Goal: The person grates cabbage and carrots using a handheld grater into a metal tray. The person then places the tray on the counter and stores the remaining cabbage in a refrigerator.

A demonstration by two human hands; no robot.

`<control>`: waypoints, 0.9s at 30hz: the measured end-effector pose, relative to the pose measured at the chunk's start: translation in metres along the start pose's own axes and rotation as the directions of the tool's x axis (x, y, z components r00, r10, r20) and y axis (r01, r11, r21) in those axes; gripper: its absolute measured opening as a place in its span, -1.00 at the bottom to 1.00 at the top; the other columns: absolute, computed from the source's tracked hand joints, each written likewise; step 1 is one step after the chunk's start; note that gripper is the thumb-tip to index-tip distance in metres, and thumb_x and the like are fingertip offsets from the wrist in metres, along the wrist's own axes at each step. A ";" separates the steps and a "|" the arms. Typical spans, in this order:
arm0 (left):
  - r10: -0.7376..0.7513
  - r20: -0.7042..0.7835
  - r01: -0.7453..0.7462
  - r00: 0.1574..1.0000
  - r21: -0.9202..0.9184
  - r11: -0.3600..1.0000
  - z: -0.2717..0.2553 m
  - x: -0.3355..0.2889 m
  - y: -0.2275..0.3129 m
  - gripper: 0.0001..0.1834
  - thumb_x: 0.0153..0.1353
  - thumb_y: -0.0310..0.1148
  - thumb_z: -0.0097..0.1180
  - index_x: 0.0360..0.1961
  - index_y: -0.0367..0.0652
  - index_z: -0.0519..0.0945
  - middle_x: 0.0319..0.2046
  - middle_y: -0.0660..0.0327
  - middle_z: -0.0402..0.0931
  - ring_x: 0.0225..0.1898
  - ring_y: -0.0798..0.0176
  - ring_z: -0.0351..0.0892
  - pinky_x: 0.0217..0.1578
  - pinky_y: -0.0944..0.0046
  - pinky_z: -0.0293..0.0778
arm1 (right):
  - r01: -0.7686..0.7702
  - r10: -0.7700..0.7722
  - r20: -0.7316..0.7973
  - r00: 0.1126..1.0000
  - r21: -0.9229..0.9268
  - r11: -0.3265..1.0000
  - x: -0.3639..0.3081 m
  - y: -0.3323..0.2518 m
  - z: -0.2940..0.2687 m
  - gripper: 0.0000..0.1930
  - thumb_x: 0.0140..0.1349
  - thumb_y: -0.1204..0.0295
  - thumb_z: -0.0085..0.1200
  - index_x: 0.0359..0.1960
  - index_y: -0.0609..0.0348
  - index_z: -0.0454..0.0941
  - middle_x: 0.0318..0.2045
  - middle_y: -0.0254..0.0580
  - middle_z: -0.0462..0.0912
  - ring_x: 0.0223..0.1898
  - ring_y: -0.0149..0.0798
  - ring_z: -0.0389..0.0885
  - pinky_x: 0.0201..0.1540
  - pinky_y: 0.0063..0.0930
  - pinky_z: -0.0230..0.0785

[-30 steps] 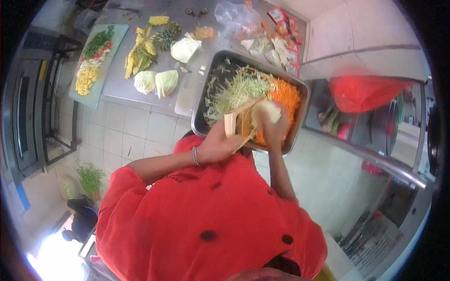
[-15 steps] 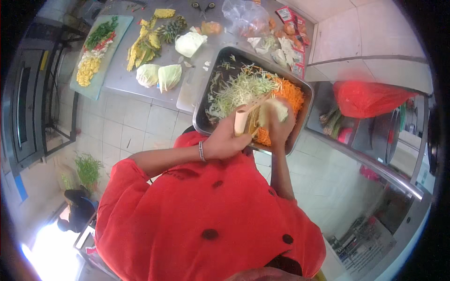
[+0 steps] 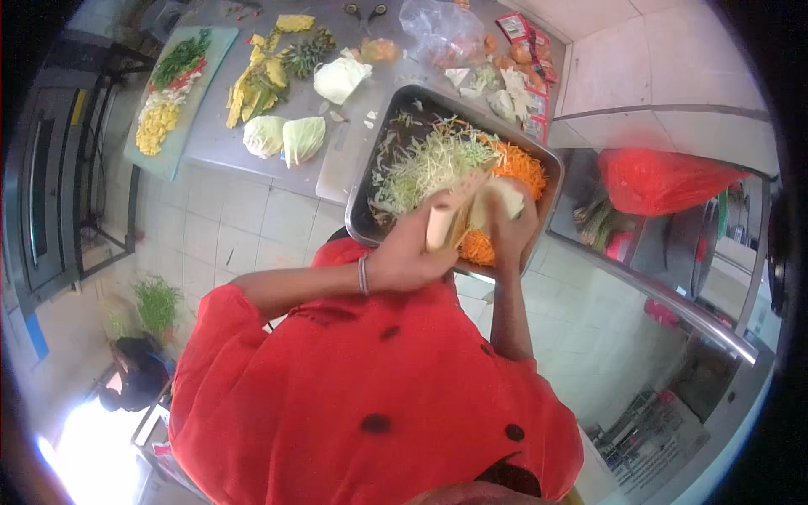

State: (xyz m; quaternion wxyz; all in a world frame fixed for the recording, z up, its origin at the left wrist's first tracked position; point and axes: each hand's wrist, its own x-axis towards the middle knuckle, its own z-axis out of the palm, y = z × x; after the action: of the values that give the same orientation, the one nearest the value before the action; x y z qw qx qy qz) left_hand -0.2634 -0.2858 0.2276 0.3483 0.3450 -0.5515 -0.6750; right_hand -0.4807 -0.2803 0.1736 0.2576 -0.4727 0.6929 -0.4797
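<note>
My left hand [image 3: 411,255] is closed around a pale hand grater [image 3: 439,225], held tilted over a deep metal tray [image 3: 359,195]. Against the grater's far face, my right hand [image 3: 515,231] grips a pale chunk of cabbage [image 3: 507,199]; the fingers are slightly blurred. Shredded cabbage [image 3: 433,164] is heaped in the tray's left and middle. Orange shredded carrot [image 3: 523,171] fills the right side, partly hidden by my right hand.
Cabbage pieces [image 3: 304,140], pineapple peelings [image 3: 252,91] and scissors [image 3: 365,15] lie on the metal table [image 3: 220,126]. A cutting board [image 3: 212,71] at far left bears chopped vegetables. A clear plastic bag [image 3: 442,32] stands behind the tray. A red bag [image 3: 665,189] rests on the right shelf.
The grater has tipped slightly and shifted a little to the right. My right hand and the cabbage chunk have moved slightly to the right along it.
</note>
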 end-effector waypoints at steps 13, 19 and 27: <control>-0.055 0.011 0.055 0.998 0.021 0.998 0.000 -0.006 0.007 -0.18 0.05 -0.45 0.16 0.35 -0.42 0.17 -0.09 -0.15 0.57 -0.04 -0.02 0.62 0.03 0.14 0.49 | 0.406 -0.401 0.100 0.911 -0.031 0.913 -0.016 -0.015 0.002 -0.65 0.06 0.44 0.38 -0.10 0.23 0.61 -0.15 -0.14 0.69 -0.14 -0.26 0.64 -0.03 -0.37 0.50; -0.063 0.011 0.062 0.998 0.125 0.990 0.002 0.001 0.002 -0.17 0.04 -0.43 0.18 0.35 -0.43 0.16 -0.07 -0.16 0.58 -0.05 -0.03 0.63 0.03 0.13 0.50 | 0.035 -0.034 0.008 0.999 -0.021 0.999 0.015 0.007 0.001 -0.65 0.07 0.50 0.35 -0.08 0.22 0.61 -0.15 -0.13 0.69 -0.11 -0.25 0.64 0.01 -0.36 0.48; -0.114 0.002 0.114 0.993 0.114 0.987 0.002 0.004 0.008 -0.18 0.04 -0.45 0.17 0.36 -0.38 0.16 -0.08 -0.13 0.58 -0.05 0.02 0.63 0.02 0.14 0.50 | 0.159 -0.158 0.085 0.984 0.002 0.987 -0.012 -0.002 -0.001 -0.69 0.13 0.49 0.32 -0.07 0.23 0.62 -0.13 -0.13 0.69 -0.07 -0.32 0.61 0.05 -0.40 0.44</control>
State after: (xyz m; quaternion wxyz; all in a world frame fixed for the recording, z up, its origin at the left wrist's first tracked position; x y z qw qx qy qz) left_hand -0.2661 -0.2894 0.2354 0.2865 0.3924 -0.5699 -0.6626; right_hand -0.4754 -0.2694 0.1750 0.2469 -0.5470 0.6425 -0.4764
